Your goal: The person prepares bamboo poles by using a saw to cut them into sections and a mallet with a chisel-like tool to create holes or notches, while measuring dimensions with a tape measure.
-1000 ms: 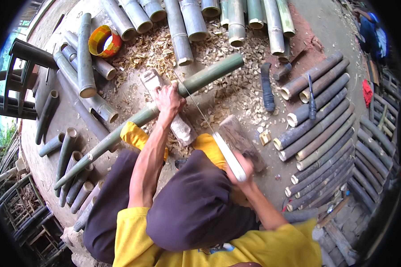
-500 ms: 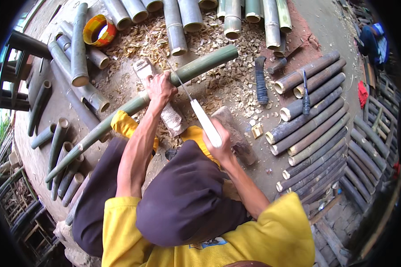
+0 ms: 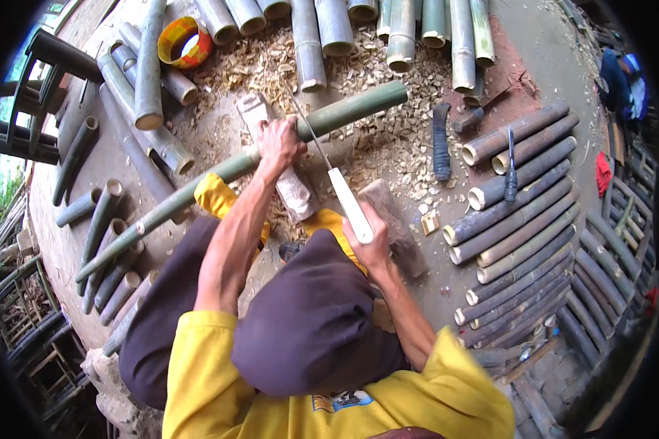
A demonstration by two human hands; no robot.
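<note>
A long green bamboo pole (image 3: 359,104) lies slantwise before me, from the lower left to the upper right. My left hand (image 3: 280,146) is closed around it, close beside the cut place. In my right hand (image 3: 370,238) is the white handle of a handsaw (image 3: 350,203). The saw's thin blade crosses the pole just right of my left hand. Beneath the pole lies a pale, worn wooden block (image 3: 296,196). Yellow footwear or cloth (image 3: 216,196) shows beside my left forearm, partly under the pole. How deep the blade sits cannot be made out.
Cut bamboo tubes (image 3: 520,194) lie in a row on the right; more tubes (image 3: 337,29) stand along the far side and left. A wrapped-handle tool (image 3: 441,143), a hammer (image 3: 470,119) and a slim blade tool (image 3: 511,172) lie right. Wood chips (image 3: 417,95) cover the ground. A yellow-orange ring (image 3: 185,42) sits far left.
The whole view has shifted slightly, so things sit a little farther right. Both hands keep their grips, and the saw stays across the pole at the same place.
</note>
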